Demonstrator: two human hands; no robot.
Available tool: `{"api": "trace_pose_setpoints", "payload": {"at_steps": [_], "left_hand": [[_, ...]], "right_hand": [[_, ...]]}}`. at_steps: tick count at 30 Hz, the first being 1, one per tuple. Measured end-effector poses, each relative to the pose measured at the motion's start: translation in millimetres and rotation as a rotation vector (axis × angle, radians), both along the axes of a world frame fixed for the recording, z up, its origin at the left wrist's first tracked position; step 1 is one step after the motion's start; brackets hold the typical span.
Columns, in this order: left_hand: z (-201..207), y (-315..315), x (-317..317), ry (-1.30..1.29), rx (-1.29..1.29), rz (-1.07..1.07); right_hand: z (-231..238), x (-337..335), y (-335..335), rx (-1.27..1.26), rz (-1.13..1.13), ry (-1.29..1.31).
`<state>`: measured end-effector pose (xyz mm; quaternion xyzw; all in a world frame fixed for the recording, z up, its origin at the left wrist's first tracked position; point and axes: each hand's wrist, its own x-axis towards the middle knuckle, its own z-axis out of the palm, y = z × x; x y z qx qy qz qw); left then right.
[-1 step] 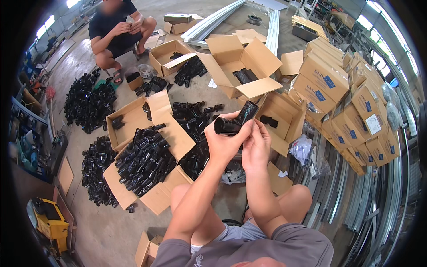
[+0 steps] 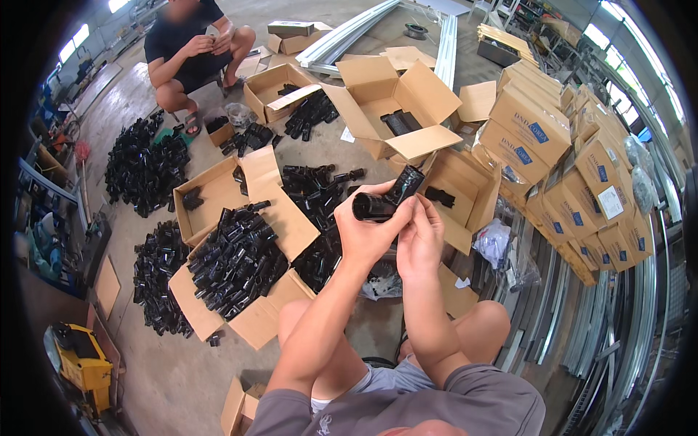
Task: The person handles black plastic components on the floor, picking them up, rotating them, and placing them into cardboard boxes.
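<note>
Both my hands are raised over the boxes, around a glossy black pipe fitting [image 2: 405, 184] with a wide round opening on its left. My left hand [image 2: 362, 234] is wrapped around the fitting from below, its thumb along the near side. Against the fitting's right side, my right hand [image 2: 422, 236] has its fingers bent and pressed close; what its fingertips touch is partly hidden. Beneath and left of my hands, a carton [image 2: 265, 314] is heaped with small black fittings [image 2: 240, 261]. Another open carton [image 2: 476, 190] with a few black pieces sits just beyond my right hand.
More black fittings lie in floor piles [image 2: 147, 171] at the left. Another person [image 2: 189, 51] squats at the far left, hands together. Taped cartons [image 2: 527, 131] are stacked at the right, above long metal profiles [image 2: 582, 320]. A yellow machine [image 2: 83, 363] stands at the lower left.
The fitting has turned slightly in my hands, so its wide opening faces me a little more. Everything else looks the same.
</note>
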<state>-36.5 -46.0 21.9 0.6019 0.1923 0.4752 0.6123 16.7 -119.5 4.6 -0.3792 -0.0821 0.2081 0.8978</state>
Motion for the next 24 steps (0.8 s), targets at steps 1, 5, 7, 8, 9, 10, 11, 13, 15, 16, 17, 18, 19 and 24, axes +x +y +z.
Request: {"api": "trace_pose_setpoints", "payload": {"at_steps": [1,5,7,8,9,10,11,13,15,16,17,18,19,24], "left_hand": [[1,1,0,0.004,0.145,0.019],[1,0,1,-0.001,0.369,0.086],[0,0,0,0.000,0.433,0.099],[2,0,0,0.008,0.461,0.101],[4,-1,-1,0.016,0.488,0.103],[6,0,-2,0.017,0.487,0.102],[9,-1,-3,0.033,0.504,0.077],[8,-2,-2,0.050,0.518,0.048],[7,-3,-2,0.047,0.520,0.031],[7,-3,-2,0.048,0.520,0.030],[7,-3,-2,0.054,0.519,0.024],[7,-3,-2,0.060,0.517,0.019],[7,-3,-1,0.060,0.519,0.019],[2,-3,-2,0.080,0.584,0.000]], "right_hand": [[-2,2,-3,0.016,0.022,0.004],[-10,6,-13,0.042,0.097,0.036],[-9,8,-18,0.054,0.121,0.050],[-5,8,-21,0.067,0.137,0.063],[-4,9,-24,0.081,0.152,0.076],[-7,10,-27,0.080,0.151,0.077],[-12,12,-30,0.088,0.181,0.040],[-18,18,-35,0.094,0.208,0.005],[-21,22,-37,0.098,0.271,0.023],[-23,23,-37,0.098,0.270,0.025],[-24,24,-38,0.094,0.274,0.019],[-24,24,-39,0.089,0.279,0.014],[-24,25,-39,0.091,0.279,0.014],[-28,25,-41,0.076,0.263,-0.040]]}}
